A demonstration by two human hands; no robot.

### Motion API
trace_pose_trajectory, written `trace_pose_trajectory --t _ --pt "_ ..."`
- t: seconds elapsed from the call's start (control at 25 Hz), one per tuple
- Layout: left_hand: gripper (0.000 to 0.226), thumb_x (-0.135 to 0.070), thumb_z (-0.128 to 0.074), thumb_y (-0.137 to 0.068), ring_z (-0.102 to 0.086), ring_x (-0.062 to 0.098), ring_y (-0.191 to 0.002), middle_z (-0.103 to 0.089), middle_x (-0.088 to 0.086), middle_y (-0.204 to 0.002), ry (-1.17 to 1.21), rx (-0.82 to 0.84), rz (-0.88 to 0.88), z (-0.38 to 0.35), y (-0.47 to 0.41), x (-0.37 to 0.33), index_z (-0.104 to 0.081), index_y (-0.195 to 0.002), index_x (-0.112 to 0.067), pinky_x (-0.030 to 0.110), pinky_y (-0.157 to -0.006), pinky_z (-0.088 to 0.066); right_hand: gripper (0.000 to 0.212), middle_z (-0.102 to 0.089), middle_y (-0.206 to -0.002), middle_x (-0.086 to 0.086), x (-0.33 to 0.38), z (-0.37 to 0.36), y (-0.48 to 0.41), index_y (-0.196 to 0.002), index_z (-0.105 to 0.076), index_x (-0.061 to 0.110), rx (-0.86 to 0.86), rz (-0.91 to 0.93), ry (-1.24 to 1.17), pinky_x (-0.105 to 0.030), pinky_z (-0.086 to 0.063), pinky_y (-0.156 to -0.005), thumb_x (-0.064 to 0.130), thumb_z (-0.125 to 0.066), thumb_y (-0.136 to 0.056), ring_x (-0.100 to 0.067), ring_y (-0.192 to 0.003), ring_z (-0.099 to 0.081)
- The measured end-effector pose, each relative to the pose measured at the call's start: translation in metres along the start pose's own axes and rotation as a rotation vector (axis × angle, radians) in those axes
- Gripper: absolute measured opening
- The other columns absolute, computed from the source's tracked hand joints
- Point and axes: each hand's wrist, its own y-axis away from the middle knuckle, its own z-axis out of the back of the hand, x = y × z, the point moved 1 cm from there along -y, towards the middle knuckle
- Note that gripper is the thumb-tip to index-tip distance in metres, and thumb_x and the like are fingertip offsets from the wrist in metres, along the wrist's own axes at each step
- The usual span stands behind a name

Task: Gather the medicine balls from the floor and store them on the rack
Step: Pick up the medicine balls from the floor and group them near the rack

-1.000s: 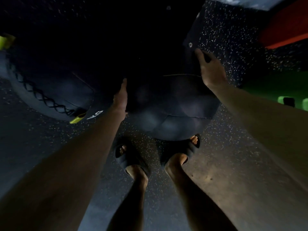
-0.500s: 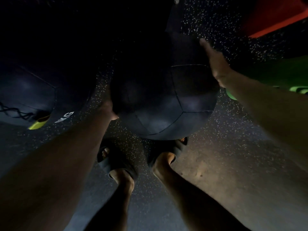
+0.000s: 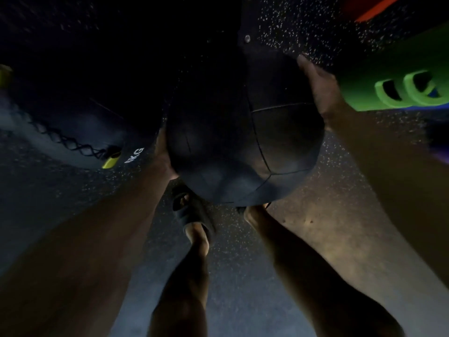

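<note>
A dark, panelled medicine ball point(image 3: 245, 147) hangs above my feet, gripped from both sides. My left hand point(image 3: 163, 156) presses against its left flank, mostly hidden behind it. My right hand point(image 3: 318, 93) lies flat on its upper right side. A second dark medicine ball point(image 3: 80, 132), with black lacing, a yellow tab and white "KG" lettering, rests on the floor to the left. The scene is very dim and no rack can be made out clearly.
The floor point(image 3: 243, 288) is dark speckled rubber. A green block with two oval holes point(image 3: 398, 83) sits at the right, with something red point(image 3: 374, 8) above it. A dark upright with a bolt point(image 3: 247, 38) stands behind the held ball. My sandalled feet point(image 3: 192, 212) are below it.
The held ball has come up off the floor and nearer to me, with both hands staying on it. The view has shifted, bringing the green block and the laced ball further into view.
</note>
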Motion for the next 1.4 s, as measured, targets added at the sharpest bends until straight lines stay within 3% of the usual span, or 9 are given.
trace_pose_trajectory --t 0.16,0.48,0.64,0.72,0.88,1.04,1.16,1.28,1.4 --pt "0.054 -0.058 -0.036 -0.099 -0.068 0.026 -0.104 -0.076 0.005 -0.107 -0.132 -0.008 -0.094 0.008 0.092 -0.03 -0.07 -0.118 -0.02 0.036 -0.076 -0.056 0.05 -0.067 -0.124 0.005 0.041 0.017 0.087 -0.124 -0.07 0.028 -0.112 0.062 -0.026 -0.029 -0.043 -0.109 0.065 -0.048 -0.097 -0.013 -0.119 -0.059" --pt "0.053 -0.056 -0.041 -0.095 -0.063 0.033 -0.117 -0.074 0.009 -0.116 -0.35 0.013 -0.334 -0.003 0.359 -0.11 -0.073 -0.118 -0.02 0.042 -0.097 -0.053 0.044 -0.076 -0.105 0.006 0.156 0.046 0.318 -0.079 -0.077 0.036 -0.332 0.112 -0.351 -0.042 -0.049 -0.106 0.076 -0.058 -0.073 -0.021 -0.113 -0.068" --pt "0.047 -0.048 -0.045 -0.099 -0.071 0.024 -0.096 -0.075 0.007 -0.11 -0.416 0.131 -0.414 0.01 0.462 -0.125 -0.078 -0.11 -0.016 0.033 -0.076 -0.06 0.051 -0.075 -0.111 0.006 0.207 0.054 0.416 -0.092 -0.077 0.031 -0.386 0.157 -0.392 -0.038 -0.047 -0.109 0.076 -0.058 -0.076 -0.014 -0.113 -0.067" --pt "0.052 -0.05 -0.05 -0.095 -0.069 0.026 -0.099 -0.071 0.009 -0.121 -0.434 0.174 -0.44 0.018 0.495 -0.132 -0.071 -0.124 -0.013 0.036 -0.083 -0.058 0.047 -0.074 -0.115 0.004 0.228 0.058 0.456 -0.105 -0.074 0.027 -0.42 0.202 -0.395 -0.038 -0.045 -0.111 0.067 -0.057 -0.088 -0.014 -0.115 -0.065" --pt "0.042 -0.033 -0.048 -0.102 -0.07 0.016 -0.062 -0.074 0.003 -0.074 -0.495 0.248 -0.563 0.028 0.542 -0.132 -0.079 -0.082 -0.013 0.02 -0.054 -0.054 0.059 -0.074 -0.117 0.005 0.261 0.066 0.511 -0.107 -0.076 0.03 -0.463 0.269 -0.365 -0.04 -0.045 -0.111 0.078 -0.054 -0.079 -0.015 -0.117 -0.065" --pt "0.031 -0.037 -0.044 -0.103 -0.069 0.016 -0.081 -0.071 0.006 -0.112 -0.47 0.299 -0.636 0.036 0.577 -0.141 -0.066 -0.115 -0.018 0.028 -0.072 -0.055 0.057 -0.072 -0.119 0.0 0.288 0.07 0.557 -0.115 -0.074 0.022 -0.496 0.307 -0.35 -0.037 -0.045 -0.111 0.069 -0.054 -0.091 -0.017 -0.117 -0.064" --pt "0.031 -0.038 -0.051 -0.1 -0.07 0.014 -0.071 -0.073 0.003 -0.094 -0.453 0.351 -0.676 0.032 0.612 -0.154 -0.073 -0.099 -0.016 0.028 -0.068 -0.054 0.058 -0.07 -0.122 -0.002 0.305 0.074 0.58 -0.117 -0.073 0.02 -0.511 0.346 -0.387 -0.038 -0.043 -0.112 0.068 -0.053 -0.092 -0.018 -0.119 -0.063" --pt "0.048 -0.044 -0.067 -0.085 -0.068 0.026 -0.095 -0.07 0.008 -0.108 -0.433 0.399 -0.682 0.024 0.644 -0.168 -0.073 -0.117 -0.009 0.038 -0.087 -0.057 0.068 -0.074 -0.116 0.003 0.329 0.081 0.593 -0.095 -0.076 0.028 -0.517 0.388 -0.411 -0.043 -0.045 -0.111 0.088 -0.054 -0.07 -0.019 -0.115 -0.066" --pt "0.039 -0.043 -0.059 -0.089 -0.07 0.026 -0.077 -0.071 0.009 -0.092 -0.364 0.352 -0.751 0.02 0.679 -0.188 -0.073 -0.107 -0.011 0.033 -0.068 -0.059 0.06 -0.073 -0.115 0.005 0.367 0.093 0.608 -0.093 -0.074 0.028 -0.497 0.484 -0.416 -0.038 -0.044 -0.11 0.082 -0.054 -0.078 -0.016 -0.115 -0.065"
